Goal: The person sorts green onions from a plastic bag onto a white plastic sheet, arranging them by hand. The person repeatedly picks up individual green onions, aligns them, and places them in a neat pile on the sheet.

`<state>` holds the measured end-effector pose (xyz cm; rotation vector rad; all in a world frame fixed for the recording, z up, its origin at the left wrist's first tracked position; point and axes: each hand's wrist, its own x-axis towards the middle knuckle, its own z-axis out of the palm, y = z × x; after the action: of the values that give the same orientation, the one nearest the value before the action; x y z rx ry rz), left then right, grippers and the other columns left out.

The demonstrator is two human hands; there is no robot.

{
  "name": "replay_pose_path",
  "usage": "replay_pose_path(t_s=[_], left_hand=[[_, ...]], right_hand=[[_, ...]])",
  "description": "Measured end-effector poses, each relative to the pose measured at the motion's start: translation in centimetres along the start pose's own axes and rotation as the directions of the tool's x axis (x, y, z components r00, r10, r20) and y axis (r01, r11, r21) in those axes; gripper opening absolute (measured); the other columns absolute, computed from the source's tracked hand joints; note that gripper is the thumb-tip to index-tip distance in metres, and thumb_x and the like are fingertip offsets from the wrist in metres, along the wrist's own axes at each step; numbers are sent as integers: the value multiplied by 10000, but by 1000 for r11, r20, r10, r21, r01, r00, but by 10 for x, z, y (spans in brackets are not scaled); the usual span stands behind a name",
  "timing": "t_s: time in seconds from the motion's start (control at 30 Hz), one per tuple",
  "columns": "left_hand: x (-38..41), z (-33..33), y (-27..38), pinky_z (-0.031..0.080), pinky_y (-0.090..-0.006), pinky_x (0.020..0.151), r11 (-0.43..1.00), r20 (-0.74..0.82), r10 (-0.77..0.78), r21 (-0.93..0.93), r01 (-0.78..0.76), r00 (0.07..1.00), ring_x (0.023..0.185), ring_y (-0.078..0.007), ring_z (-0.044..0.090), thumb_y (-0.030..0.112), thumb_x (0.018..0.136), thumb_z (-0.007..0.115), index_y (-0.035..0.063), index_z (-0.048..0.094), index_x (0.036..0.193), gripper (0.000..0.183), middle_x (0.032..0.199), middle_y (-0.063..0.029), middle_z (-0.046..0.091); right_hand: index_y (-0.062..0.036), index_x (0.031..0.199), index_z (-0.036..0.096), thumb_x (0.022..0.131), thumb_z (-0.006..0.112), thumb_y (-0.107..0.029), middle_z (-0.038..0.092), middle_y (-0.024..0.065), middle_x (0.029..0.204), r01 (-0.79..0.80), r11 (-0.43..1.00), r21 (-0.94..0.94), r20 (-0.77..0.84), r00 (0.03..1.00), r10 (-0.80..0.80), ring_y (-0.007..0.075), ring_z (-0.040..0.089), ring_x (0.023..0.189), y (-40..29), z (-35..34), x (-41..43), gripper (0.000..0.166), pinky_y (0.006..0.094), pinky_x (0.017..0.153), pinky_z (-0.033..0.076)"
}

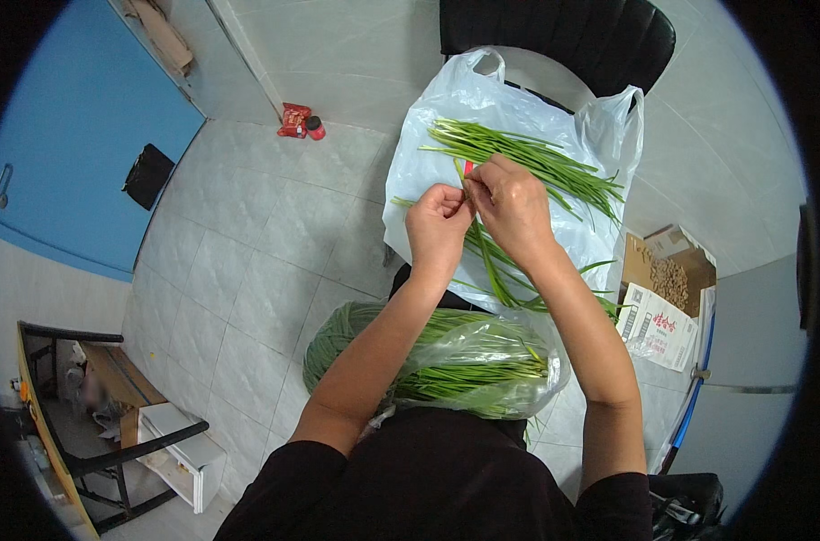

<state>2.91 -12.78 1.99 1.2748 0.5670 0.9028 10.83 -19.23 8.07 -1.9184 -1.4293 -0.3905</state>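
Note:
Over a white plastic bag spread on a chair seat, my two hands meet at the fingertips. My right hand pinches a few garlic chives near their pale ends; the green leaves trail down toward me. My left hand is curled with its thumb and finger at the same stalks. Just beyond my knuckles lies a loose bundle of chives, and a small red mark shows on the bag beside my right fingers. A clear plastic bag full of chives rests on my lap under my forearms.
Behind the white bag rises a black chair backrest. At right stands an open cardboard box containing small brown pieces. A red packet and a red jar sit by the wall. A black-framed rack is at lower left.

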Motion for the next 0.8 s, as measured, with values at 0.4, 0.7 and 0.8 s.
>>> replay_pose_path(t_s=[0.4, 0.7, 0.8], left_hand=[[-3, -1, 4, 415, -194, 533, 998, 66, -52, 33, 50, 996, 589, -47, 522, -2, 762, 632, -19, 569, 762, 65, 674, -23, 591], [-5, -2, 7, 430, -169, 585, 996, 113, -82, 35, 78, 990, 650, -41, 554, -4, 766, 634, -13, 596, 804, 54, 744, -30, 623], [-6, -1, 3, 421, -189, 546, 998, 92, -65, 20, 63, 994, 601, -42, 524, 3, 765, 634, -26, 578, 781, 65, 686, -22, 593]], right_hand=[[17, 726, 566, 708, 582, -24, 546, 75, 640, -276, 862, 424, 38, 957, 288, 130, 508, 546, 15, 4, 8, 47, 251, 533, 419], [9, 737, 586, 779, 577, -76, 531, -18, 647, -401, 577, 711, 101, 871, 481, 47, 448, 582, 37, 5, 10, 95, 195, 535, 376], [9, 753, 595, 777, 579, -78, 533, -16, 650, -440, 554, 707, 109, 841, 529, 47, 450, 589, 42, -3, 9, 92, 192, 544, 378]])
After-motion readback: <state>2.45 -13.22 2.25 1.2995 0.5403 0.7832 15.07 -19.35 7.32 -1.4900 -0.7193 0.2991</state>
